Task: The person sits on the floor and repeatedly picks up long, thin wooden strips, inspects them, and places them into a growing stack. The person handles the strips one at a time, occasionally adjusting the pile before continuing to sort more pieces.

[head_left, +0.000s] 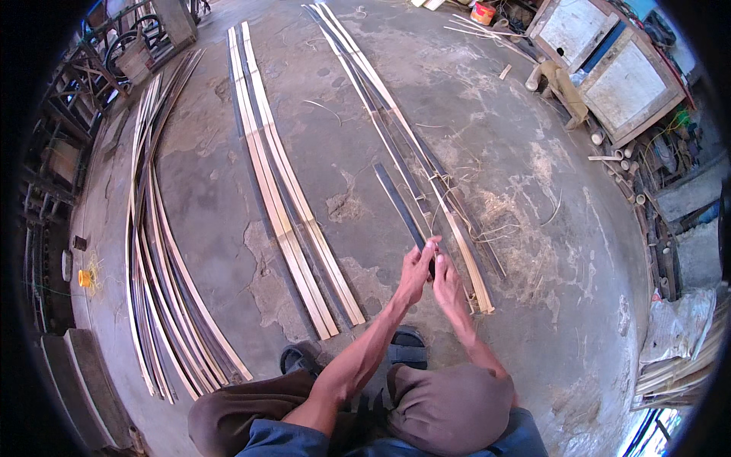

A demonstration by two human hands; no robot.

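Note:
My left hand (416, 270) is closed around the near end of a short dark bamboo strip (397, 196) with a pale edge, which points away from me to the far left. My right hand (450, 287) is pressed up against the left one, thumb raised and fingers curled in; what lies in them is hidden. A thin fibre tie (435, 222) rises just beyond the fingertips. To the right of the hands lies a bundle of long bamboo strips (461, 238), pale and dark, with thin ties round it.
Left of my hands lie paired long strips (280, 217). Farther left is a loose pile of strips (161, 266). A small orange roll (84, 279) sits at the left edge. Wooden cabinet doors (624, 84) lean at the far right, and a white sack (678, 331) lies nearer.

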